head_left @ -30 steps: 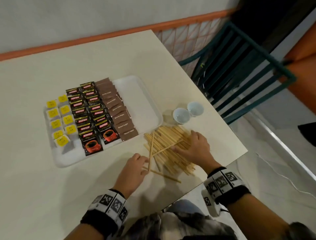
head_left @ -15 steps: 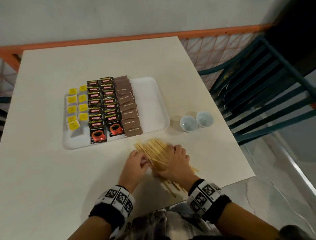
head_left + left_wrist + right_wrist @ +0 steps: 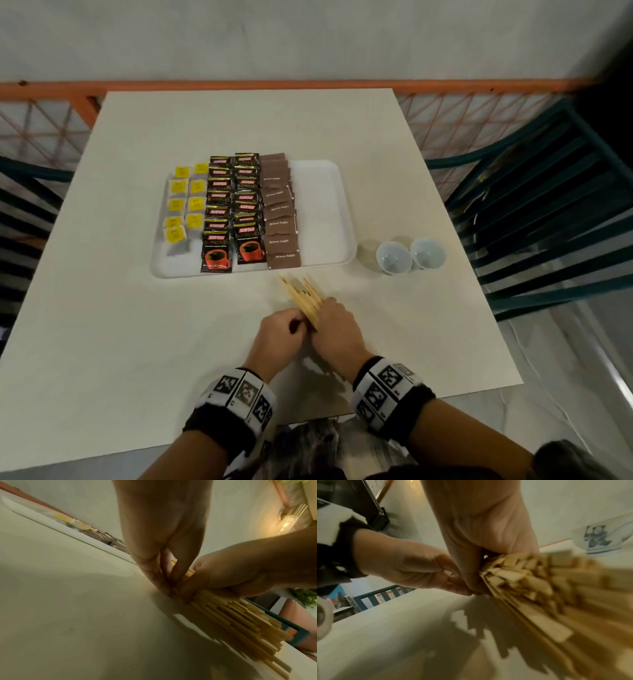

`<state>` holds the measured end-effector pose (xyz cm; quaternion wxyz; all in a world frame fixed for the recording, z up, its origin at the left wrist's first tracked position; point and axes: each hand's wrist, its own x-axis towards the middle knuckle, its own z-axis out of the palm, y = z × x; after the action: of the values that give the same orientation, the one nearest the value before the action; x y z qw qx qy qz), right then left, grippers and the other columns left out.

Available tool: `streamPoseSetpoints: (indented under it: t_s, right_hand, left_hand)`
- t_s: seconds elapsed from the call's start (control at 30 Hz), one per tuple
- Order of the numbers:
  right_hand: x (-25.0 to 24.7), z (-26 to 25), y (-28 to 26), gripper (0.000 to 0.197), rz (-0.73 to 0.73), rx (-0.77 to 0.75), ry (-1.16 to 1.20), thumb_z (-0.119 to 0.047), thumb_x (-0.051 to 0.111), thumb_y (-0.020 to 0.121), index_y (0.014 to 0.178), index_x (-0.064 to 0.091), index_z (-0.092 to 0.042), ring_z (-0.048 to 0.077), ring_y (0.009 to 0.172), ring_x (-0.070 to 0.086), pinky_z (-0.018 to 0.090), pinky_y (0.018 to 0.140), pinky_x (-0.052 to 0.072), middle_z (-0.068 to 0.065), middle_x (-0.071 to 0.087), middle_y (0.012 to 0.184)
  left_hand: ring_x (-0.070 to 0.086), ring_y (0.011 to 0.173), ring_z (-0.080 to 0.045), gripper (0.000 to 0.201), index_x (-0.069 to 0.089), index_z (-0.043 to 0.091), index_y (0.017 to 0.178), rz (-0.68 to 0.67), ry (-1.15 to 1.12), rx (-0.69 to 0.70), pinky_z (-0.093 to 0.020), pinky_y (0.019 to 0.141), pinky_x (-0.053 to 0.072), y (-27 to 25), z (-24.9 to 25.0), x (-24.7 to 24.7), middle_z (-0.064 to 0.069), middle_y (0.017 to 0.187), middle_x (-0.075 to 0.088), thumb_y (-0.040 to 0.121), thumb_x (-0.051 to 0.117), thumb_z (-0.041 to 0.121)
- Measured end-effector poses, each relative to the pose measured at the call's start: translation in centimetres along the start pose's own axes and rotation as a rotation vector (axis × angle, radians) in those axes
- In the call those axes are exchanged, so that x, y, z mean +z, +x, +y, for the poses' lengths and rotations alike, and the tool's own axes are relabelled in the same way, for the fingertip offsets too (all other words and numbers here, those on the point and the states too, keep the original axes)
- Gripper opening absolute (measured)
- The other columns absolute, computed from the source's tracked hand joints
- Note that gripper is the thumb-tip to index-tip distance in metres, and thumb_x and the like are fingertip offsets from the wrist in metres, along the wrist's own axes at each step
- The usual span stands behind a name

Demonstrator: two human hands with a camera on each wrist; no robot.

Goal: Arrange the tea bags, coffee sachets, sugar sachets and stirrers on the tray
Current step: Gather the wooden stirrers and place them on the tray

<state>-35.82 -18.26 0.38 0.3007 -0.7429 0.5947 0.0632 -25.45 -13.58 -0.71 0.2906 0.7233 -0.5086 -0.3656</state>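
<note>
My left hand and right hand close from both sides around the bundle of thin pale wooden stirrers, lying on the cream table just short of the near rim of the white rectangular tray. Risk: the stirrer ends sit uneven, so a loose squeeze could let some slide out and scatter. The tray's right strip, beside the brown sugar sachets, is bare. Two small white cups stand off the tray's near right corner, near the lift path.
</note>
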Motion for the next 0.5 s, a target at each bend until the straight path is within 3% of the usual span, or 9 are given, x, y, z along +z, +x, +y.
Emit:
streamPoseSetpoints:
  t_s: [0.1, 0.23, 0.37, 0.5]
  right_hand:
    - [-0.2, -0.6, 0.3, 0.032, -0.005, 0.014, -0.056, -0.020, 0.048, 0.092, 0.120, 0.041, -0.005, 0.029, 0.110, 0.055, 0.035, 0.093, 0.047, 0.013, 0.052, 0.122]
    - [-0.5, -1.3, 0.3, 0.030, 0.007, -0.014, -0.143, -0.018, 0.049, 0.092, 0.118, 0.044, -0.006, 0.028, 0.109, 0.053, 0.035, 0.093, 0.048, 0.013, 0.051, 0.120]
    - [-0.6, -1.5, 0.3, 0.027, 0.025, -0.077, -0.202, -0.012, 0.043, 0.094, 0.119, 0.044, -0.004, 0.028, 0.110, 0.049, 0.035, 0.093, 0.046, 0.014, 0.049, 0.120]
    - [-1.0, -1.0, 0.5, 0.024, 0.050, -0.115, -0.167, -0.019, 0.048, 0.092, 0.112, 0.048, -0.006, 0.027, 0.103, 0.058, 0.033, 0.087, 0.049, 0.012, 0.057, 0.114]
  left_hand:
    - [0.058, 0.085, -0.011, 0.017, 0.069, 0.010, 0.096, -0.035, -0.015, -0.033, -0.009, 0.071, 0.039, 0.0, -0.1, -0.4, -0.003, 0.097, 0.069, 0.087, 0.055, 0.008]
    - [0.057, 0.085, -0.010, 0.015, 0.068, 0.012, 0.096, -0.076, -0.036, -0.091, -0.006, 0.067, 0.038, 0.0, -0.3, -1.1, -0.001, 0.096, 0.067, 0.088, 0.055, 0.012]
    - [0.057, 0.089, -0.010, 0.017, 0.065, 0.015, 0.102, -0.129, -0.111, -0.143, -0.017, 0.077, 0.040, -0.2, -0.1, -1.7, 0.005, 0.095, 0.063, 0.088, 0.056, 0.014]
    - [0.059, 0.096, -0.011, 0.019, 0.063, 0.017, 0.104, -0.192, -0.152, -0.150, -0.023, 0.086, 0.046, -0.2, 0.2, -2.1, 0.005, 0.102, 0.064, 0.086, 0.058, 0.015]
